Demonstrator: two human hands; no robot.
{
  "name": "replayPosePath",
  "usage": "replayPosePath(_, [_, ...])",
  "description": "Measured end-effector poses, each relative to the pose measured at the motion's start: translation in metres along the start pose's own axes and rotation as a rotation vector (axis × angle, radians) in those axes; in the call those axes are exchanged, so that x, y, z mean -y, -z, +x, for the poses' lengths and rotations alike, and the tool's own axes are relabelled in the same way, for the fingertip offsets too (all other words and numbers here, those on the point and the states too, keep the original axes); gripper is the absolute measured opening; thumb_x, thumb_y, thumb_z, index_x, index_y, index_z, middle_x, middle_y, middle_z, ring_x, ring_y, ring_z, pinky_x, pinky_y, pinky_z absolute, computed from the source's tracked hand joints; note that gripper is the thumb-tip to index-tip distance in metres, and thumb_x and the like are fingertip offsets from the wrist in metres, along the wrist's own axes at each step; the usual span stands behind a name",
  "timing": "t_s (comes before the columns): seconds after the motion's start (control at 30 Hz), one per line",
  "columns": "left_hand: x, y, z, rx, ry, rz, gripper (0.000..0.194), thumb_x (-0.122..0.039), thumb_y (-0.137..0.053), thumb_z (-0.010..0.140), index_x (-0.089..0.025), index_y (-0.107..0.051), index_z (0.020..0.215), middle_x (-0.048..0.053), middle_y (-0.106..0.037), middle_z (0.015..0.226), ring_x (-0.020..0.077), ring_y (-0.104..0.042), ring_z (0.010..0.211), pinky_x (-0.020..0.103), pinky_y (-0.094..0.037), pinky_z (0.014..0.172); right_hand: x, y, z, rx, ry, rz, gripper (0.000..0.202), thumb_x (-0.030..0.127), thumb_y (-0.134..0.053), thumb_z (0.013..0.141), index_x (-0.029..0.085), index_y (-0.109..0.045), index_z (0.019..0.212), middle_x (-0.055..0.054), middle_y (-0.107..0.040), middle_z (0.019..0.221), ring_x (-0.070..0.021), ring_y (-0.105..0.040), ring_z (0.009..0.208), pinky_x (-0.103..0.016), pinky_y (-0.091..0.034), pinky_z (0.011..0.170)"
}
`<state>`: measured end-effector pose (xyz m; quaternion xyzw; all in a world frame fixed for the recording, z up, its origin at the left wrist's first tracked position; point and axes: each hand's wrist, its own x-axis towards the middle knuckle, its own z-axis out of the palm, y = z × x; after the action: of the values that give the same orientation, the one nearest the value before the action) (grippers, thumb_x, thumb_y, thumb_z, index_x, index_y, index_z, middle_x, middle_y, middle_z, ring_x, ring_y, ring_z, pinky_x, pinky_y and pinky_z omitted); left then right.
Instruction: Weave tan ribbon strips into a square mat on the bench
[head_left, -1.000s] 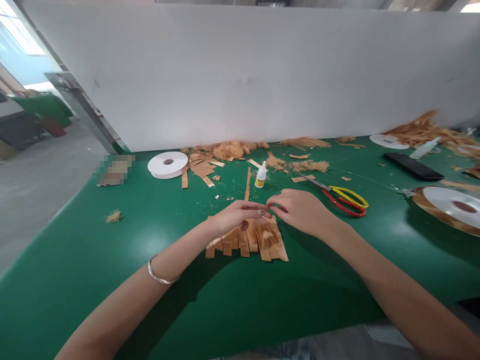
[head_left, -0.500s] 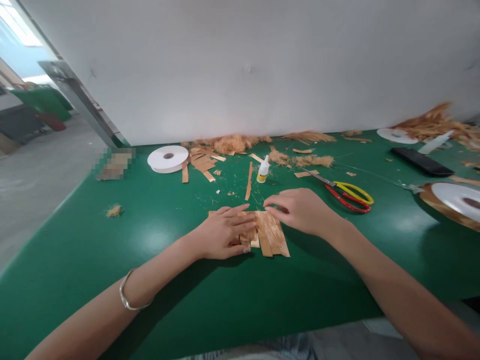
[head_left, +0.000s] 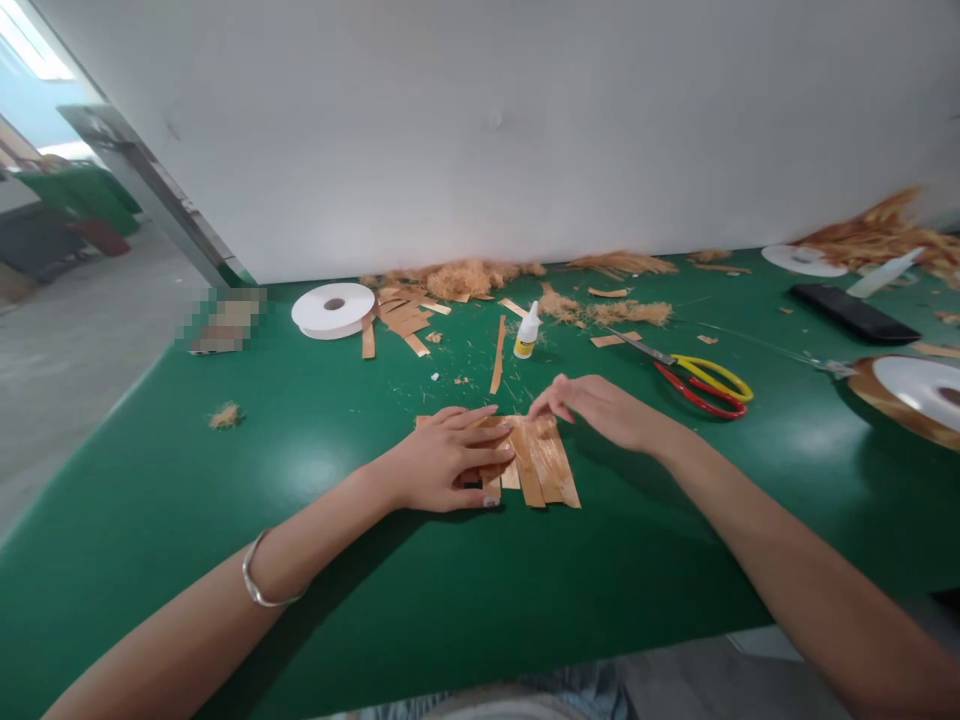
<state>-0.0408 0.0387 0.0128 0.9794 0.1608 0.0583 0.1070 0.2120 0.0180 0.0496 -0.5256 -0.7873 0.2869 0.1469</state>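
Observation:
My left hand (head_left: 454, 460) lies flat with fingers spread over a row of brown ribbon strips (head_left: 551, 465) set side by side on the green table. It covers the left part of the row. My right hand (head_left: 592, 405) is at the top edge of the strips, palm turned partly inward. Its fingers are loosely bent and apart, with a fingertip at the upper end of a strip; nothing is visible in it. Beyond the hands stands a small white glue bottle (head_left: 527, 332) with a yellow label. Scissors (head_left: 701, 385) with one red and one yellow handle lie open to the right.
A white ribbon roll (head_left: 332, 308) lies at the back left, beside loose strips (head_left: 405, 318) and a heap of brown fibre (head_left: 469, 280). On the right are a black case-like object (head_left: 853, 312), another white bottle (head_left: 885, 273) and a brown ribbon roll (head_left: 919, 390). A wall (head_left: 495, 180) bounds the back.
My right hand has turned over slightly and its fingers have shifted down onto the strips' top edge. My left hand stays in place on the strips. The view has shifted a little.

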Motion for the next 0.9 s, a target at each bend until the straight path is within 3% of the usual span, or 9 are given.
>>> replayPosePath(0.13, [-0.001, 0.0, -0.001, -0.013, -0.003, -0.019, 0.057, -0.057, -0.048, 0.087, -0.025, -0.051, 0.133, 0.005, -0.038, 0.147, 0.0323, -0.025, 0.14, 0.05, -0.024, 0.11, -0.015, 0.003, 0.003, 0.047, 0.064, 0.648, 0.058, 0.063, -0.01, 0.092, 0.02, -0.024, 0.056, -0.01, -0.067, 0.106, -0.0225, -0.059, 0.102, -0.033, -0.043, 0.076])
replayPosePath(0.23, [-0.001, 0.0, -0.001, -0.014, 0.003, -0.032, 0.056, -0.058, -0.048, 0.087, -0.027, -0.052, 0.133, 0.004, -0.038, 0.148, 0.0321, -0.025, 0.14, 0.05, -0.024, 0.11, -0.023, 0.007, 0.003, -0.012, 0.042, 0.757, 0.062, 0.062, 0.0, 0.091, 0.021, -0.027, 0.055, -0.011, -0.067, 0.092, -0.0185, -0.061, 0.076, -0.031, -0.043, 0.062])
replayPosePath(0.33, [-0.001, 0.002, -0.001, -0.007, 0.016, -0.052, 0.056, -0.059, -0.048, 0.086, -0.028, -0.052, 0.133, 0.004, -0.038, 0.148, 0.0322, -0.025, 0.14, 0.05, -0.024, 0.11, -0.028, 0.008, 0.002, -0.07, 0.074, 0.51, 0.064, 0.065, -0.012, 0.091, 0.02, -0.056, 0.077, -0.008, -0.062, 0.082, -0.0144, -0.052, 0.06, -0.029, -0.04, 0.054])
replayPosePath(0.43, [-0.002, 0.003, 0.0, 0.014, 0.021, -0.059, 0.056, -0.059, -0.047, 0.087, -0.029, -0.051, 0.133, 0.003, -0.037, 0.148, 0.0321, -0.024, 0.14, 0.05, -0.023, 0.111, -0.032, 0.003, 0.003, -0.152, 0.112, 0.009, 0.052, 0.059, -0.039, 0.089, 0.022, -0.055, 0.121, -0.008, -0.061, 0.095, -0.0182, -0.055, 0.074, -0.03, -0.043, 0.061])
replayPosePath(0.53, [-0.003, 0.004, 0.0, 0.015, 0.018, -0.065, 0.055, -0.058, -0.047, 0.087, -0.027, -0.052, 0.133, 0.004, -0.038, 0.148, 0.0322, -0.024, 0.14, 0.051, -0.022, 0.111, -0.035, -0.003, 0.005, -0.357, 0.071, -0.503, 0.047, 0.047, -0.04, 0.092, 0.019, -0.056, 0.126, -0.012, -0.06, 0.096, -0.025, -0.056, 0.089, -0.032, -0.043, 0.065])
replayPosePath(0.63, [-0.003, 0.004, 0.0, 0.01, 0.026, -0.063, 0.054, -0.057, -0.048, 0.087, -0.027, -0.053, 0.131, 0.005, -0.04, 0.147, 0.0321, -0.026, 0.14, 0.051, -0.023, 0.11, -0.037, -0.004, 0.008, -0.497, -0.025, -0.645, 0.047, 0.044, -0.035, 0.094, 0.014, -0.06, 0.121, -0.015, -0.062, 0.099, -0.0272, -0.057, 0.091, -0.031, -0.041, 0.059])
replayPosePath(0.73, [-0.003, 0.004, 0.0, 0.02, 0.031, -0.047, 0.054, -0.057, -0.046, 0.088, -0.026, -0.053, 0.132, 0.005, -0.039, 0.147, 0.0315, -0.026, 0.14, 0.05, -0.024, 0.11, -0.039, -0.001, 0.01, -0.497, -0.101, -0.364, 0.052, 0.05, -0.03, 0.095, 0.016, -0.063, 0.116, -0.013, -0.065, 0.102, -0.0226, -0.06, 0.083, -0.029, -0.04, 0.059])
replayPosePath(0.8, [-0.003, 0.004, 0.0, 0.02, 0.029, -0.042, 0.053, -0.057, -0.046, 0.088, -0.027, -0.053, 0.132, 0.004, -0.04, 0.147, 0.0312, -0.026, 0.14, 0.05, -0.024, 0.11, -0.041, 0.001, 0.012, -0.375, -0.112, -0.03, 0.059, 0.055, -0.024, 0.094, 0.016, -0.063, 0.117, -0.012, -0.068, 0.1, -0.0165, -0.055, 0.065, -0.028, -0.039, 0.055])
replayPosePath(0.9, [-0.003, 0.004, 0.0, 0.014, 0.026, -0.038, 0.052, -0.056, -0.046, 0.089, -0.027, -0.053, 0.131, 0.005, -0.041, 0.146, 0.0311, -0.028, 0.139, 0.049, -0.026, 0.108, -0.042, -0.002, 0.014, -0.146, -0.134, 0.448, 0.074, 0.064, -0.017, 0.091, 0.012, -0.057, 0.125, -0.012, -0.07, 0.078, -0.0112, -0.032, 0.043, -0.026, -0.027, 0.043])
